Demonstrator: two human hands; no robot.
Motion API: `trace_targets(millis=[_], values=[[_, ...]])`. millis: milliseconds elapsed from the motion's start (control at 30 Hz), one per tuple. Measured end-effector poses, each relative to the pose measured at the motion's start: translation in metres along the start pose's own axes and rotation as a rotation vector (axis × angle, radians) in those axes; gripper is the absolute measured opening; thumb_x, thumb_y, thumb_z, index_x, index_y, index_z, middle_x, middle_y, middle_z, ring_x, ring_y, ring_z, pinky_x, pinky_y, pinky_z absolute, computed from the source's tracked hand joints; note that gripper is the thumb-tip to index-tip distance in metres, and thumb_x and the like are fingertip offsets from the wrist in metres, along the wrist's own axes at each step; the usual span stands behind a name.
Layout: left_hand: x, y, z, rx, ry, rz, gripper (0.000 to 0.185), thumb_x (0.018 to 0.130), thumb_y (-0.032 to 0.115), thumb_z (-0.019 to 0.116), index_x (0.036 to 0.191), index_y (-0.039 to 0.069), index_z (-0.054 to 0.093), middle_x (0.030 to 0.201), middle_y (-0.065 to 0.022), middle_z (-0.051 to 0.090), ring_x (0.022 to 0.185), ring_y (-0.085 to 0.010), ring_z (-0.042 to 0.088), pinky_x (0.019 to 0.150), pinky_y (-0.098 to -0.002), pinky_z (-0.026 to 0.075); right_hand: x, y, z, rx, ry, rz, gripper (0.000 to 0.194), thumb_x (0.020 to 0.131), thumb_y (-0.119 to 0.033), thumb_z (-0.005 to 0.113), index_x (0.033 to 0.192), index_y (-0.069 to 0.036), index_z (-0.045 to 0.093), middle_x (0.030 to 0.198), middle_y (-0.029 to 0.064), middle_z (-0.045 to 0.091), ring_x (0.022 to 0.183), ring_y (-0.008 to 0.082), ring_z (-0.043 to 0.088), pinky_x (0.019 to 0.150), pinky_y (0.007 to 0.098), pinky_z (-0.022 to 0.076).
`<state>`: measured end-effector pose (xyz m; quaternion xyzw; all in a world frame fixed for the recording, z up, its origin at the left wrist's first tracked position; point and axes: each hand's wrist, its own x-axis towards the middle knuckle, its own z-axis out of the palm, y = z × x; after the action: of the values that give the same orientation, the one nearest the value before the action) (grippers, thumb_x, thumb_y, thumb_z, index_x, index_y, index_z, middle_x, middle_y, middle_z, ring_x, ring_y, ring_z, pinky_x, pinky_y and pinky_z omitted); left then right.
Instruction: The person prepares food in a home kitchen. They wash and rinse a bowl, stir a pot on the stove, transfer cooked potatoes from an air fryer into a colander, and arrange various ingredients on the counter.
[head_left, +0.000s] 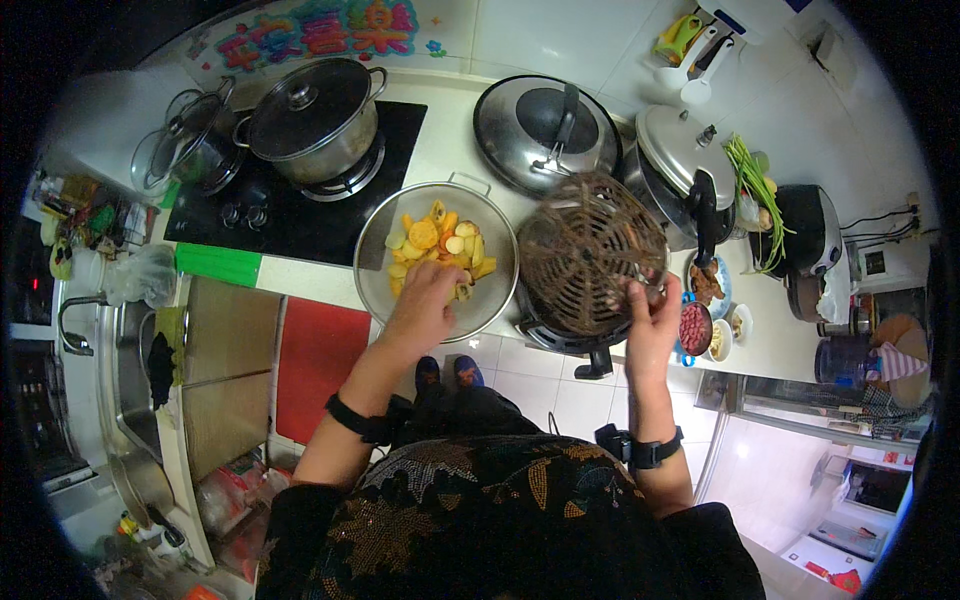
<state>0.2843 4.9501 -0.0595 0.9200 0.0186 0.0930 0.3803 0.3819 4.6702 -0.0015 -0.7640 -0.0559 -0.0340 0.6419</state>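
Observation:
My left hand (429, 294) reaches into a round mesh strainer (361, 289) with metal side handles. Its fingers touch cut yellow and orange vegetable pieces (424, 234); whether they grip one is hidden. In my right hand (651, 311) is the right edge of a round, brown slotted rack (589, 255), blurred and tilted. Beneath this rack sits a black round basket (574, 341), its handle (595, 366) pointing towards me. The rack hides most of the basket's inside.
A lidded steel pot (315, 120) stands on the black hob (285, 232). Behind the rack are a domed wok lid (525, 142) and a pressure cooker (679, 161). Small bowls and a plate of meat (706, 285) stand at right. A red mat (319, 367) lies below the counter.

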Motion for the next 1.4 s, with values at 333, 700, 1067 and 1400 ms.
trace_targets(millis=[333, 700, 1067, 1400], values=[[0.035, -0.072, 0.018, 0.394, 0.144, 0.065, 0.066, 0.078, 0.018, 0.073, 0.138, 0.018, 0.046, 0.132, -0.0139, 0.046, 0.123, -0.0372, 0.042, 0.104, -0.0505, 0.035, 0.025, 0.114, -0.013, -0.150, 0.039, 0.166, 0.030, 0.091, -0.006, 0.062, 0.117, -0.001, 0.048, 0.110, 0.0109, 0.061, 0.095, 0.0180, 0.060, 0.082, 0.0296, 0.0499], [0.051, -0.064, 0.014, 0.518, -0.257, -0.190, 0.060, 0.073, 0.035, 0.078, 0.126, 0.018, 0.057, 0.123, -0.0098, 0.047, 0.120, -0.0311, 0.041, 0.096, -0.0514, 0.037, -0.020, 0.060, 0.023, -1.022, -0.001, -0.217, 0.067, 0.075, -0.014, 0.076, 0.132, 0.001, 0.044, 0.130, 0.0267, 0.047, 0.121, 0.0398, 0.045, 0.106, 0.0454, 0.0335], [0.005, -0.037, -0.022, 0.584, -0.501, -0.261, 0.052, 0.077, 0.034, 0.073, 0.121, 0.010, 0.059, 0.126, -0.0131, 0.050, 0.121, -0.0316, 0.046, 0.101, -0.0535, 0.034, 0.036, 0.062, 0.190, -0.955, -0.868, -0.560, 0.044, 0.076, -0.013, 0.066, 0.119, -0.020, 0.064, 0.124, 0.0131, 0.053, 0.119, 0.0332, 0.046, 0.097, 0.0414, 0.0392], [0.022, -0.069, -0.006, 0.423, -0.415, -0.238, 0.076, 0.072, 0.015, 0.078, 0.136, 0.040, 0.046, 0.153, -0.0095, 0.026, 0.133, -0.0392, 0.037, 0.106, -0.0507, 0.037, 0.030, 0.069, 0.205, -1.189, -1.050, -0.322, 0.051, 0.083, -0.016, 0.062, 0.131, -0.029, 0.053, 0.136, 0.0144, 0.041, 0.127, 0.0346, 0.038, 0.099, 0.0521, 0.0345]])
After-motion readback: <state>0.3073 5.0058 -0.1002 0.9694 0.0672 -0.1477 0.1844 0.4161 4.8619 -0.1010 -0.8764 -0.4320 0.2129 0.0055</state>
